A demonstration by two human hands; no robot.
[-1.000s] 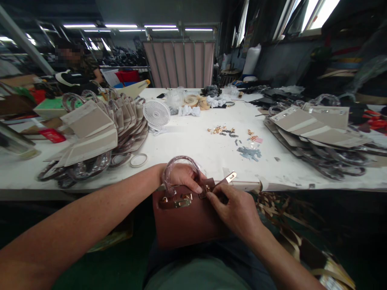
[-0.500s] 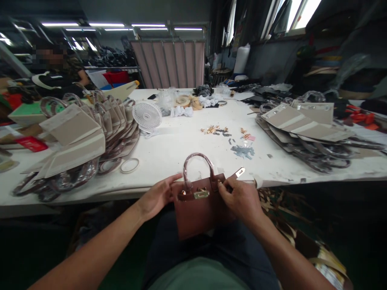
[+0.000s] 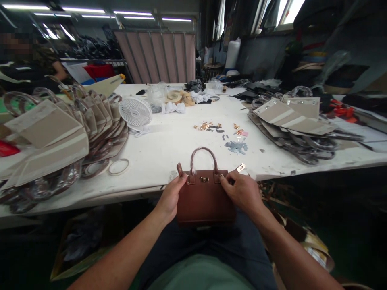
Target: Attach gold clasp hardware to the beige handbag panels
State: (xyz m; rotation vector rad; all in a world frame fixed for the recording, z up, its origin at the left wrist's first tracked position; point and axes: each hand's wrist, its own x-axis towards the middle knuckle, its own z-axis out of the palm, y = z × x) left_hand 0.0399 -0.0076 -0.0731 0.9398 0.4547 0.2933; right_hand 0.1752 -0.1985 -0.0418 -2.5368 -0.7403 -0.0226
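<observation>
A small brown leather handbag [image 3: 206, 203] stands upright at the table's front edge, its front facing me. Its arched handle [image 3: 204, 149] is wrapped in clear film, and a gold turn-lock [image 3: 204, 179] sits at the top middle. My left hand [image 3: 171, 199] is closed on the bag's upper left corner, where a brown strap end [image 3: 180, 170] pokes up past the thumb. At the upper right corner, my right hand [image 3: 243, 192] pinches the strap by the bag; a gold metal plate [image 3: 241, 167] sticks out beyond the fingers. The fingertips behind the bag are hidden.
Stacked beige bag panels with wrapped handles lie left [image 3: 60, 141] and right [image 3: 296, 117]. A white fan [image 3: 135, 112], a tape ring [image 3: 119, 166], gold fittings [image 3: 207, 126] and grey metal pieces [image 3: 236, 147] rest on the white table [image 3: 169, 149]. A person [image 3: 27, 60] is at far left.
The bag has turned from tilted to squarely facing me, and its flap strap no longer hangs loose over the lock. My left hand has gone from open beside it to gripping its corner.
</observation>
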